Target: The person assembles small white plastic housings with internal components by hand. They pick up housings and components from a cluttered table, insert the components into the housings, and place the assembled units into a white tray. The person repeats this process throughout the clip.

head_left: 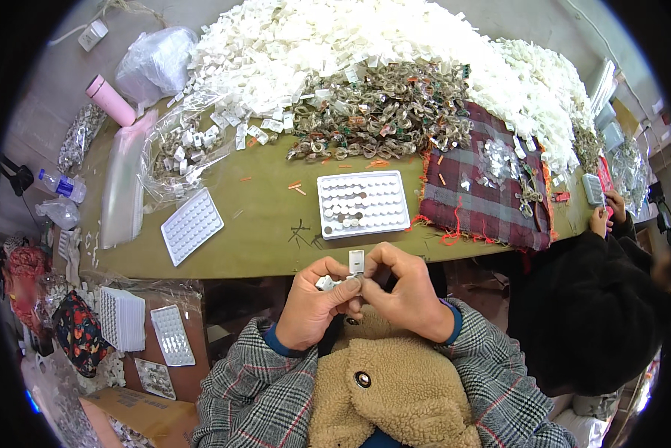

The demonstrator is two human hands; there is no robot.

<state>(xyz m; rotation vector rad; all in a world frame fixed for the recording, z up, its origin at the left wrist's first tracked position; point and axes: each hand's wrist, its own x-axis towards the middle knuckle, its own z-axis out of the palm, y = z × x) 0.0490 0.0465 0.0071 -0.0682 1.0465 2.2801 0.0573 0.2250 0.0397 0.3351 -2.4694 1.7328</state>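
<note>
My left hand [313, 302] and my right hand [409, 295] meet in front of my chest, just short of the table's near edge. Between their fingertips stands a small white plastic casing [356, 260] with a dark slot in it. The left fingers also close round another small white plastic piece [325, 283]. Pressed against the casing's lower end are the right thumb and forefinger; anything else inside that pinch is hidden. Just beyond my hands lies a white tray [403, 196] of round pockets, partly filled with white and dark round pieces.
A huge heap of white plastic parts [268, 52] covers the table's back, with coiled wire bundles [380, 112] before it. Left are another pocketed tray [192, 226] and a pink flask [111, 101]. A plaid cloth [455, 190] lies right, near another person's hands [608, 213].
</note>
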